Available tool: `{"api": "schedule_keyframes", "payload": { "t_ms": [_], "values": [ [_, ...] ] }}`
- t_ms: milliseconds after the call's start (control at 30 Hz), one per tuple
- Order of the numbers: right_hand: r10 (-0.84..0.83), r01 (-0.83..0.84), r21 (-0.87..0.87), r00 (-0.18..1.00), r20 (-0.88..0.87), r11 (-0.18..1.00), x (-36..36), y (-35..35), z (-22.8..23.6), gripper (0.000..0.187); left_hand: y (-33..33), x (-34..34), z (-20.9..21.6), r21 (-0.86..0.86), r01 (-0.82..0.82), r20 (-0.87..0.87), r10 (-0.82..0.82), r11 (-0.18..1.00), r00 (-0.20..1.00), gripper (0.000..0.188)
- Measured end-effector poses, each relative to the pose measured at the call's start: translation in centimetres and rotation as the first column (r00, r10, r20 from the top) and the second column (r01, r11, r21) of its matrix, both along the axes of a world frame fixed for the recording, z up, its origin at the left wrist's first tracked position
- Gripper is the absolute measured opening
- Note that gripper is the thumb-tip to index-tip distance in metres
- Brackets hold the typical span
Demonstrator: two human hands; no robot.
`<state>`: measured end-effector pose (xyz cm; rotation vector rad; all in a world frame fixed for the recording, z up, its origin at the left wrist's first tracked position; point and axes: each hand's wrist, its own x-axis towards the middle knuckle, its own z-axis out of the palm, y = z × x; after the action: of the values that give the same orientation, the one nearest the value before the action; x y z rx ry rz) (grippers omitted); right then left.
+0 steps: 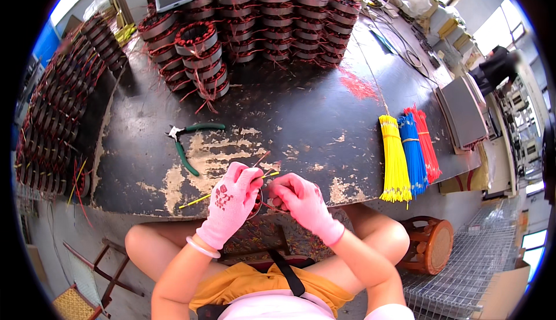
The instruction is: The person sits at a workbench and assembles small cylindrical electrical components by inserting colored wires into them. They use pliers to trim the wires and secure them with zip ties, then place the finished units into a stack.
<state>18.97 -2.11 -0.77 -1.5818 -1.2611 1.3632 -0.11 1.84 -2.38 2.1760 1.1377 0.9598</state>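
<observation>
Pink-gloved left hand (229,204), dark red print (222,197) popping, pink-gloved right hand (306,205) too, bright yellow wire (196,200), green-handled pliers (177,136), black tabletop (301,129) patched tan, yellow bundle (394,163), blue bundle (410,153), red bundle (426,146) blazing, grey-banded red coils (197,41)

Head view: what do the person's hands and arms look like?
The left hand and right hand wear pink gloves, the left with a dark red pattern. A pale bracelet circles the left wrist; forearms are bare. A whitish sleeve shows on the right.

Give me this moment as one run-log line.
left hand: curled over yellow wire, grip unclear | right hand: curled, beside left | pliers: on table, unheld | wire bundles: table's right
</observation>
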Motion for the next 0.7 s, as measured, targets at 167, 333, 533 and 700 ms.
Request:
{"api": "schedule_keyframes", "payload": {
  "t_ms": [167, 333, 533, 700],
  "values": [
    [-0.122, -0.137, 0.58, 0.915, 0.385, 0.803, 0.6, -1.9, -0.7, 0.015, 0.3, -0.3, 1.0, -0.019, 0.144, -0.046, -0.145, 0.989, 0.988, 0.025],
    [-0.105, -0.237, 0.651, 0.891, 0.441, 0.721, 1.5, -0.5, 0.2, 0.017, 0.8, -0.2, 1.8, -0.006, 0.216, -0.097, -0.216, 0.976, 0.972, 0.024],
    [0.054, -0.128, 0.388, 0.979, 0.196, 0.913, 1.5, -0.2, 1.4, 0.016, 0.0, 0.7, 2.8, 0.084, 0.166, -0.223, -0.144, 0.982, 0.964, 0.017],
    [0.092, -0.17, 0.364, 0.971, 0.22, 0.916, 2.2, 0.3, 1.1, 0.013, -0.4, 0.9, 2.8, -0.03, 0.163, -0.131, -0.166, 0.986, 0.977, 0.019]
  ]
}}
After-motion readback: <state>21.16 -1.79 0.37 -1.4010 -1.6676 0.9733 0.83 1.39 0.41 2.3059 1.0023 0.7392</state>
